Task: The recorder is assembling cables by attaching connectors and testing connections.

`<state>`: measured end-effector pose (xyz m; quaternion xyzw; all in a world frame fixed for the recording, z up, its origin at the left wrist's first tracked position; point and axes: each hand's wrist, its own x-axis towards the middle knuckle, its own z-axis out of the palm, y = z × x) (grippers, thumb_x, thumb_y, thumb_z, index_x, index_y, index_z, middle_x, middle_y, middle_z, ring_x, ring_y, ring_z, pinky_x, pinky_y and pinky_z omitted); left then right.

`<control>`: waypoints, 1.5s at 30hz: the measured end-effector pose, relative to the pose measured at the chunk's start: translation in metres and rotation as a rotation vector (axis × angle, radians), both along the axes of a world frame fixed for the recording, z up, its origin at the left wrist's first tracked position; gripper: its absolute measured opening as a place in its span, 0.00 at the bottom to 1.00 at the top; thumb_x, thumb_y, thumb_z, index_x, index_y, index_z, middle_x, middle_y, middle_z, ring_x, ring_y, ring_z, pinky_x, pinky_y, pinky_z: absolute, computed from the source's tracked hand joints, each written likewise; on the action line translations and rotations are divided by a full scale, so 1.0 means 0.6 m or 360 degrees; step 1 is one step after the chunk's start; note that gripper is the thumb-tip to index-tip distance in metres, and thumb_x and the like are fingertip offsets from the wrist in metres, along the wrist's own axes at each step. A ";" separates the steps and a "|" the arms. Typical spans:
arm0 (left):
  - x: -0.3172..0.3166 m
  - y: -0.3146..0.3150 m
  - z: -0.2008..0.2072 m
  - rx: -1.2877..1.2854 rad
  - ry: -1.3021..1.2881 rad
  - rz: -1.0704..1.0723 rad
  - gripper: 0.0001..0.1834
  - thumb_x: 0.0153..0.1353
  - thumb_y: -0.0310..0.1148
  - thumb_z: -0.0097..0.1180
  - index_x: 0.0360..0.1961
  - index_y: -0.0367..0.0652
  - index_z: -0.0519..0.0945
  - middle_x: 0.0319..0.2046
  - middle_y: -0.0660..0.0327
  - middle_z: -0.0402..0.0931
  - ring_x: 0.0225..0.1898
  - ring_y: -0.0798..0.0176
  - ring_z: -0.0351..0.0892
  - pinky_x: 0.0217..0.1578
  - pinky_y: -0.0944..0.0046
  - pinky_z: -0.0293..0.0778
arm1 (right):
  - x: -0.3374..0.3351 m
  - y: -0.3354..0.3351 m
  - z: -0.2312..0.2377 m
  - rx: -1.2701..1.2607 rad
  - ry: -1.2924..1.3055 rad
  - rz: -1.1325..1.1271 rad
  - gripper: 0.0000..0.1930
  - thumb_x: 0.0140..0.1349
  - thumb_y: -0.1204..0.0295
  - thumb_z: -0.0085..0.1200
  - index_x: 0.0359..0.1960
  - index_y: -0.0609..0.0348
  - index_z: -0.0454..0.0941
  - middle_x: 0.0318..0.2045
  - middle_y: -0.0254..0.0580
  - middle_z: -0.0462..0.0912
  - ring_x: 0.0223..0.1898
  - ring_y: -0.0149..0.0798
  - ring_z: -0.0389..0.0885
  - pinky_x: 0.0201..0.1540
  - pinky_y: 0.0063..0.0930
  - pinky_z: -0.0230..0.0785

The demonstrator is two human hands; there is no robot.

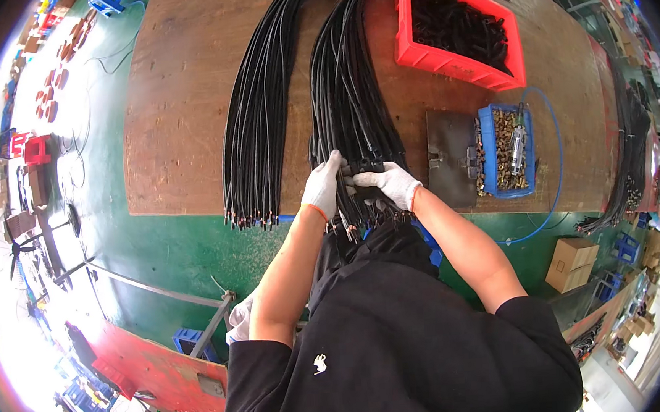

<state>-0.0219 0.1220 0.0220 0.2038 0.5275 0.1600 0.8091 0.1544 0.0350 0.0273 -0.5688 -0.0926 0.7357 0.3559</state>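
Both my hands wear white gloves. My left hand (324, 185) grips the near end of a thick bundle of black cables (345, 90) that runs away across the brown worktable (177, 102). My right hand (390, 183) holds a small black part against the same cable ends, right beside my left hand. A second bundle of black cables (258, 104) with copper-coloured tips lies to the left, untouched.
A red bin (459, 28) of black parts stands at the far right of the table. Nearer sits a blue bin (506, 151) of brass fittings with a blue hose, next to a dark metal plate (449, 155). Cardboard boxes (571, 262) sit on the green floor.
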 end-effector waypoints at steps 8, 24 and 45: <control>-0.021 0.015 -0.023 -0.0061 -0.0112 -0.0061 0.14 0.73 0.37 0.58 0.45 0.34 0.81 0.38 0.52 0.86 0.33 0.58 0.86 0.34 0.57 0.85 | 0.023 -0.066 0.024 0.0102 0.0056 -0.0037 0.11 0.64 0.66 0.72 0.45 0.55 0.89 0.38 0.31 0.89 0.39 0.30 0.86 0.44 0.31 0.80; 0.013 0.001 -0.026 -0.0083 -0.0146 -0.0085 0.08 0.67 0.34 0.65 0.35 0.40 0.86 0.28 0.63 0.83 0.24 0.67 0.79 0.30 0.66 0.79 | 0.073 -0.160 0.077 0.0129 -0.0234 0.0650 0.19 0.61 0.65 0.75 0.50 0.60 0.85 0.30 0.30 0.84 0.24 0.24 0.77 0.25 0.23 0.71; 0.038 -0.018 -0.036 0.0027 -0.0046 -0.0202 0.08 0.63 0.33 0.69 0.34 0.39 0.87 0.26 0.62 0.82 0.25 0.64 0.81 0.30 0.62 0.79 | 0.036 -0.129 0.047 -0.0098 -0.0197 0.0413 0.09 0.66 0.64 0.69 0.39 0.54 0.86 0.31 0.29 0.86 0.25 0.25 0.81 0.21 0.25 0.69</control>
